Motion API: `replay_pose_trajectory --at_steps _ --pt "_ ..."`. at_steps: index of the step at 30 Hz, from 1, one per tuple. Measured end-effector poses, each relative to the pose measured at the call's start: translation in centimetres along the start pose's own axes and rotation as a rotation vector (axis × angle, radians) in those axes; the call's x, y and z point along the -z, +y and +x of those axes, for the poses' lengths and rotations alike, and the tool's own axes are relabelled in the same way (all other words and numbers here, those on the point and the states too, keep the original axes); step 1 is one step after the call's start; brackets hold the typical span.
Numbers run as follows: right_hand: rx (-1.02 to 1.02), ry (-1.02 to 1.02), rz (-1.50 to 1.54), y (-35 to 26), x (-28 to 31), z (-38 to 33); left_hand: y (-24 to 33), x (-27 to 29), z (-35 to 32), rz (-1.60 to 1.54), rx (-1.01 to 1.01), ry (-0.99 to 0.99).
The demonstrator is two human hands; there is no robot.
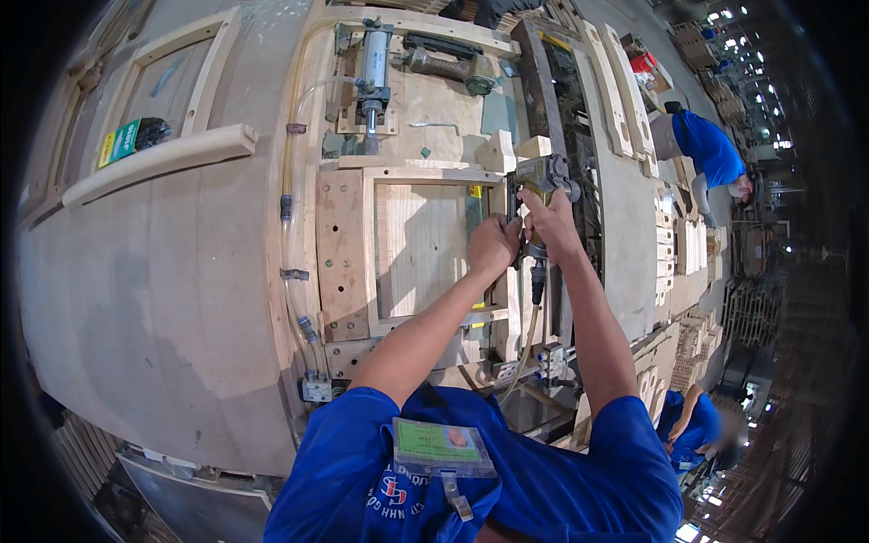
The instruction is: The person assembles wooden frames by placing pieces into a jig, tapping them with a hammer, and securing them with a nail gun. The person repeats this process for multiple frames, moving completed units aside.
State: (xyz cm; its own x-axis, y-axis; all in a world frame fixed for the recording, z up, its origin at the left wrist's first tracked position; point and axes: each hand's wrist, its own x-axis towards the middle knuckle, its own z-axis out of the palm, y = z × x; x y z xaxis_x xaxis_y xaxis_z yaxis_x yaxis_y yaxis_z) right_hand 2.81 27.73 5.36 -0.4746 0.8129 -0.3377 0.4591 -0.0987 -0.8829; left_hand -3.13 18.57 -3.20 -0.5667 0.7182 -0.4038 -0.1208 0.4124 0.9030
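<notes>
My right hand [550, 220] is wrapped round the handle of a pneumatic nail gun [541, 170], just right of a wooden frame [368, 240]. My left hand [494, 244] is closed at the gun's dark magazine, its fingertips against it and partly hidden. An air hose [530, 339] runs down from the gun's handle between my forearms. The pale frame lies in a wooden jig [339, 262], with a shadowed board [421, 249] visible inside its opening. Both hands are over the frame's right side.
A pneumatic cylinder [376, 59] and a second nail gun [453, 68] lie beyond the frame. Clear air tubing [287, 240] runs down the jig's left side to a valve [317, 389]. A green-and-yellow box [122, 142] sits far left. Two co-workers in blue [709, 149] [685, 425] are at right.
</notes>
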Motion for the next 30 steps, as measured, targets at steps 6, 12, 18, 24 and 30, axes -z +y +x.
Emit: replay_pose_trajectory --at_steps 6,12,18,24,30 --pt "-0.04 0.052 -0.143 -0.1 -0.8 0.5 -0.6 0.0 0.6 -0.04 -0.02 -0.038" --pt "0.037 -0.066 -0.293 -1.5 -1.2 0.6 -0.4 0.1 0.6 -0.014 -0.007 0.007" --pt "0.34 -0.446 -0.476 -3.6 -5.2 2.9 0.5 4.5 -1.1 -0.451 0.047 0.296" --pt "0.531 -0.678 -0.917 -10.5 -14.0 3.8 -0.5 9.4 1.2 -0.534 0.053 0.539" --pt "0.578 -0.708 -0.955 -9.3 -15.5 5.9 -0.6 9.5 2.4 -0.556 0.03 0.573"
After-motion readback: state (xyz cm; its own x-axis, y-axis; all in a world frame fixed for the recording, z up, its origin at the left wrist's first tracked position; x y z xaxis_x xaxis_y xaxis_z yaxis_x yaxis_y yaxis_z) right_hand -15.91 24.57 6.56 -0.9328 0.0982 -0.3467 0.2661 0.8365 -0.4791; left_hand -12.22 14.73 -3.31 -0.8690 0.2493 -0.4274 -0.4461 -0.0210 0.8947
